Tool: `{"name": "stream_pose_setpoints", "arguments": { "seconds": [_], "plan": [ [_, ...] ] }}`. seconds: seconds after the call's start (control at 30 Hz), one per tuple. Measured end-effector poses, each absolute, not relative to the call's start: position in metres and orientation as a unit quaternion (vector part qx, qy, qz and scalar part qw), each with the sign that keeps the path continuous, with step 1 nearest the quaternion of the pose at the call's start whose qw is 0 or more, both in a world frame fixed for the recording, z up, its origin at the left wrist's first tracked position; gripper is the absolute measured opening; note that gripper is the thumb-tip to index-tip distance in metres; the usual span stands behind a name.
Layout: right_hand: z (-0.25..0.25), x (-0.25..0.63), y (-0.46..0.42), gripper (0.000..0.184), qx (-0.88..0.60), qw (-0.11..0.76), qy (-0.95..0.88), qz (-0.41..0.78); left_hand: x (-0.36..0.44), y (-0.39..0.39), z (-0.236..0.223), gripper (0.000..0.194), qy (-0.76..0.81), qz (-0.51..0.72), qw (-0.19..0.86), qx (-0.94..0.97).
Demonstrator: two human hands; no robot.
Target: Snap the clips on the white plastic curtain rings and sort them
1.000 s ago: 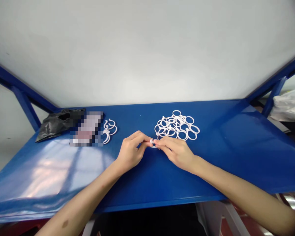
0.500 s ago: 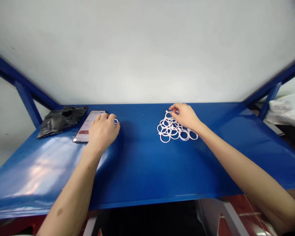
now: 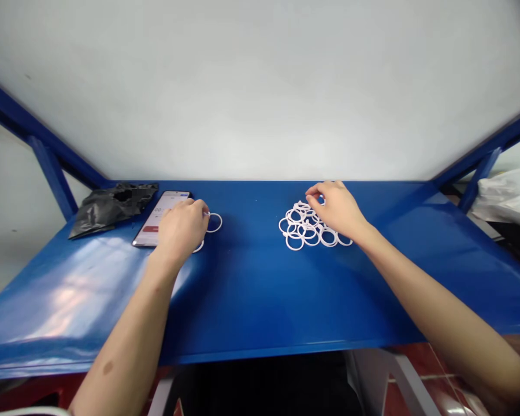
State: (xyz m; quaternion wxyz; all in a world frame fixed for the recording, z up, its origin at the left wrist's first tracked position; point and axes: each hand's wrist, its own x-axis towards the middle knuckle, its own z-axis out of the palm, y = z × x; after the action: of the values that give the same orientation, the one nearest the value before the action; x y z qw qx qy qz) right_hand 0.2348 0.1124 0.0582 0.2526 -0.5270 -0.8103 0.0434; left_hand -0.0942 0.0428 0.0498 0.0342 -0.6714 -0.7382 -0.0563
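Observation:
My left hand (image 3: 184, 226) is beside the phone, its fingers pinched on a thin white plastic ring (image 3: 221, 222) that sticks out to the right of the fingertips. A second white ring (image 3: 200, 248) shows in part under the same hand, on the table. Over the far right side of a pile of white rings (image 3: 302, 231), my right hand (image 3: 335, 207) hovers with thumb and forefinger curled together. Whatever may lie between those fingers is hidden. The piled rings overlap, each with what looks like a small tab.
A phone (image 3: 149, 228) with a lit screen lies left of my left hand. Farther left is a crumpled black plastic bag (image 3: 99, 211). The blue table (image 3: 260, 300) meets a pale wall at the back. Clear plastic bags (image 3: 509, 196) sit beyond the right end.
The ring at my left fingertips now shows more fully, and another ring is visible beneath the hand. My right hand has shifted slightly right, away from the pile's top ring.

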Motion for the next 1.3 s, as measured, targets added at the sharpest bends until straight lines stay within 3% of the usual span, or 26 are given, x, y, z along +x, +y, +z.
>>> {"name": "stream_pose_setpoints", "arguments": {
  "seconds": [0.13,0.27,0.33,0.43,0.63,0.73,0.83,0.97,1.13,1.3],
  "plan": [
    [0.057,0.221,0.075,0.016,-0.455,0.308,-0.834,0.046,-0.081,0.038,0.058,0.021,-0.671,-0.205,0.044,-0.711],
    [0.037,0.200,0.041,0.027,-0.373,0.348,-0.851,0.123,-0.051,0.026,0.058,0.013,-0.548,-0.337,-0.036,-0.765],
    [0.026,0.193,0.029,0.035,-0.349,0.357,-0.849,0.176,-0.035,0.018,0.056,0.014,-0.483,-0.363,-0.079,-0.793],
    [0.014,0.189,0.018,0.028,-0.342,0.398,-0.821,0.227,-0.019,0.011,0.051,0.017,-0.441,-0.396,-0.138,-0.793],
    [0.014,0.191,0.015,0.014,-0.337,0.457,-0.765,0.303,-0.014,0.013,0.040,0.014,-0.490,-0.410,-0.308,-0.704],
    [0.016,0.189,0.015,0.012,-0.333,0.457,-0.766,0.306,-0.012,0.012,0.034,0.024,-0.498,-0.440,-0.370,-0.649],
    [0.016,0.188,0.015,0.011,-0.320,0.464,-0.770,0.299,-0.009,0.008,0.031,0.039,-0.514,-0.453,-0.352,-0.638],
    [0.013,0.190,0.016,0.011,-0.302,0.472,-0.776,0.290,-0.006,0.000,0.031,0.031,-0.520,-0.441,-0.256,-0.686],
    [0.009,0.194,0.017,0.015,-0.285,0.439,-0.817,0.242,-0.004,-0.003,0.028,0.022,-0.490,-0.427,-0.226,-0.725],
    [0.014,0.192,0.024,0.019,-0.268,0.405,-0.861,0.151,-0.009,0.007,0.030,0.037,-0.497,-0.375,-0.227,-0.749]
  ]
}}
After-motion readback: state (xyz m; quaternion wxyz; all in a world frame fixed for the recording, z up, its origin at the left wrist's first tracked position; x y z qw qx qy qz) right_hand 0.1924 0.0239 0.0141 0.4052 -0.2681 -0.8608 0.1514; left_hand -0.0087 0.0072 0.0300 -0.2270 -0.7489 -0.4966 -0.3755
